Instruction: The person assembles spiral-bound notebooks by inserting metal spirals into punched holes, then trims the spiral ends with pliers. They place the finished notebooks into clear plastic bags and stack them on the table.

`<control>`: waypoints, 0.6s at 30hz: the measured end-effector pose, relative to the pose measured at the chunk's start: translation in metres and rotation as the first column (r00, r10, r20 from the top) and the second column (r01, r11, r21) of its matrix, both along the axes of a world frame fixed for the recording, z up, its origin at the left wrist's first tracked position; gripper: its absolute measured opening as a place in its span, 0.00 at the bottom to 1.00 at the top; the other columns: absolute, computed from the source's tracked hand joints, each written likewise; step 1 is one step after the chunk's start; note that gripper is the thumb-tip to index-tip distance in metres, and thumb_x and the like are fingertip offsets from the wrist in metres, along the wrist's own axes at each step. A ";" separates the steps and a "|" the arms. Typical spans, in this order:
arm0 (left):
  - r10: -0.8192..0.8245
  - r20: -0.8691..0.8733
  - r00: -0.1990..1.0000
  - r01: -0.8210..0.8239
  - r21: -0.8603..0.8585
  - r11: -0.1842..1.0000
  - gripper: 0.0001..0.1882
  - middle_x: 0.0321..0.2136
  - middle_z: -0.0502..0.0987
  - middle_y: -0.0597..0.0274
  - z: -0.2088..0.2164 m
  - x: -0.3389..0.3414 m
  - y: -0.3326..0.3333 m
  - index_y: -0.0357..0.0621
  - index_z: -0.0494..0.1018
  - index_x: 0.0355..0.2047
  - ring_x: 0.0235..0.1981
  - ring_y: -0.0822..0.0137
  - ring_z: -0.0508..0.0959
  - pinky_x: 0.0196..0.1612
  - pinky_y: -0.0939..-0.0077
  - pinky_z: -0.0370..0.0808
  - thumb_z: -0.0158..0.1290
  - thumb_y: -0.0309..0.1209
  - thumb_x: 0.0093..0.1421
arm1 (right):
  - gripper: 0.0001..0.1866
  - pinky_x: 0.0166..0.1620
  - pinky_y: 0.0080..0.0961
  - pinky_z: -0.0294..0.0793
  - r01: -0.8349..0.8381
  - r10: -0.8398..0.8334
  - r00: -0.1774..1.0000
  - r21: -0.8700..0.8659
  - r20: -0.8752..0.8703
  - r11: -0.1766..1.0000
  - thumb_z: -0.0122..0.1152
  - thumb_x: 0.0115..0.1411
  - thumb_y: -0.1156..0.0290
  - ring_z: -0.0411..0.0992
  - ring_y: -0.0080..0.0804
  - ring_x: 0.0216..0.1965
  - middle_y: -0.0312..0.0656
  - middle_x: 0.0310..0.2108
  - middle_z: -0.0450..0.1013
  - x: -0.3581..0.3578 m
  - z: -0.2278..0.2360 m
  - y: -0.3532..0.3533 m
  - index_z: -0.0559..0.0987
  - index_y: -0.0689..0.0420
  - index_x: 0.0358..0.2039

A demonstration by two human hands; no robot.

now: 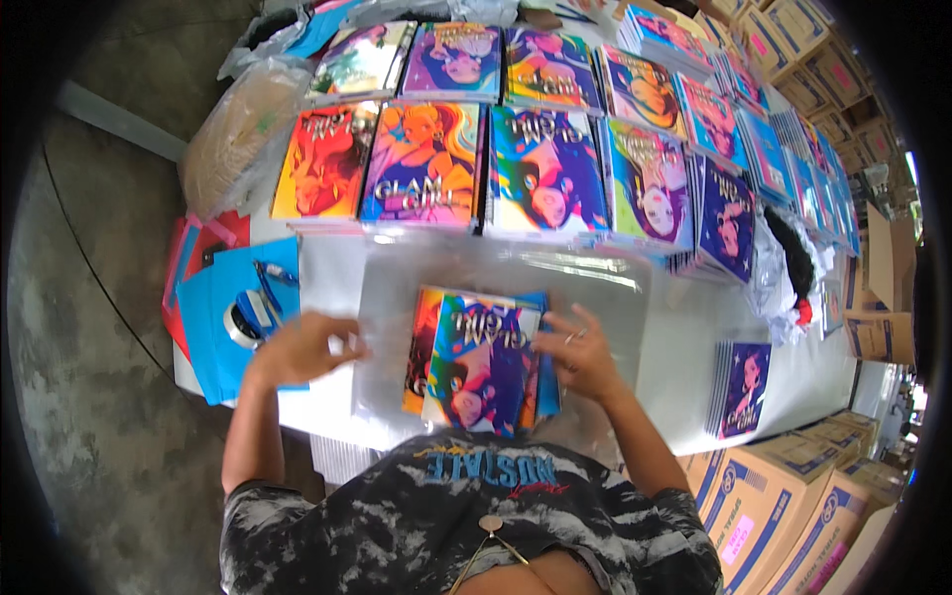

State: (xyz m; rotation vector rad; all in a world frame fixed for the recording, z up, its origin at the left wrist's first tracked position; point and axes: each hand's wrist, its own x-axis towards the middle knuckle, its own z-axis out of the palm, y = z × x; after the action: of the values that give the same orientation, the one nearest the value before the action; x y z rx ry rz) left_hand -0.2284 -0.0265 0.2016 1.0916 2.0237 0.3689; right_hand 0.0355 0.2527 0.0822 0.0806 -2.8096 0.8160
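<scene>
In front of me lies a small, uneven stack of colourful illustrated notebooks (474, 367), fanned so that orange and blue covers show past the top one. It rests on a sheet of clear plastic (620, 297). My left hand (309, 347) hovers left of the stack, apart from it, thumb and fingers loosely parted and nothing visible in them. At the stack's upper right edge is my right hand (580, 355), fingers spread over the corner of the notebooks; whether the fingertips touch is hard to tell.
Rows of notebook piles (426, 164) fill the table's far side. At left lie blue folders (213, 317), a roll of tape (245, 322) and a bulging plastic bag (243, 139). A notebook pile (742, 389) stands at right, above cardboard boxes (773, 501) beyond the table edge.
</scene>
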 end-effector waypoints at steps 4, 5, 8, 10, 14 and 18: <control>0.283 -0.333 0.900 -0.099 0.475 0.874 0.25 0.47 0.71 0.45 0.007 -0.122 0.105 0.37 0.66 0.51 0.49 0.50 0.71 0.51 0.66 0.67 0.53 0.37 0.56 | 0.10 0.41 0.39 0.67 0.411 -0.410 0.852 -0.071 -0.326 0.909 0.54 0.52 0.74 0.69 0.47 0.35 0.47 0.30 0.73 -0.136 0.044 0.101 0.79 0.59 0.35; 0.300 -0.506 0.809 0.030 0.544 0.838 0.27 0.47 0.71 0.43 -0.013 -0.171 0.126 0.37 0.65 0.52 0.49 0.49 0.71 0.51 0.64 0.66 0.54 0.38 0.55 | 0.14 0.46 0.35 0.68 0.497 -0.496 0.834 -0.062 -0.239 0.865 0.54 0.54 0.70 0.71 0.47 0.40 0.53 0.37 0.74 -0.175 0.066 0.117 0.77 0.61 0.41; 0.439 -0.564 0.700 -0.102 0.529 0.842 0.30 0.47 0.70 0.42 -0.057 -0.286 0.213 0.36 0.64 0.52 0.50 0.48 0.70 0.52 0.63 0.66 0.55 0.43 0.54 | 0.23 0.54 0.40 0.62 0.706 -0.720 0.691 -0.153 -0.069 0.692 0.56 0.54 0.63 0.63 0.53 0.52 0.60 0.48 0.67 -0.266 0.047 0.209 0.71 0.63 0.49; 0.561 -0.590 0.581 -0.454 0.337 0.825 0.44 0.52 0.66 0.41 -0.072 -0.342 0.203 0.36 0.58 0.56 0.53 0.47 0.67 0.53 0.60 0.65 0.59 0.52 0.46 | 0.29 0.58 0.47 0.53 0.799 -0.808 0.583 0.121 0.086 0.589 0.56 0.53 0.59 0.55 0.55 0.58 0.61 0.55 0.59 -0.308 0.038 0.207 0.68 0.62 0.52; 0.735 -0.594 0.327 -0.659 0.413 0.628 0.59 0.53 0.63 0.40 -0.084 -0.340 0.222 0.37 0.54 0.56 0.56 0.47 0.63 0.56 0.57 0.60 0.64 0.61 0.30 | 0.49 0.61 0.56 0.35 0.724 -0.756 0.652 0.254 0.055 0.642 0.55 0.49 0.39 0.36 0.59 0.64 0.59 0.63 0.44 -0.342 0.008 0.211 0.54 0.64 0.60; 0.889 -0.430 0.155 -0.273 0.846 0.457 0.29 0.39 0.74 0.47 -0.036 -0.281 0.209 0.39 0.66 0.47 0.37 0.52 0.75 0.41 0.61 0.70 0.59 0.41 0.49 | 0.51 0.61 0.60 0.33 0.710 -0.719 0.662 0.129 0.214 0.692 0.56 0.47 0.37 0.36 0.60 0.65 0.61 0.63 0.42 -0.361 0.015 0.171 0.54 0.61 0.61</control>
State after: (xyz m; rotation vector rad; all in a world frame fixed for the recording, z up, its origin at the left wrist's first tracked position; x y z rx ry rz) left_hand -0.5096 0.1820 0.1655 0.6362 3.5358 1.1969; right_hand -0.3257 0.4239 0.0976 -1.1373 -2.6772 0.5888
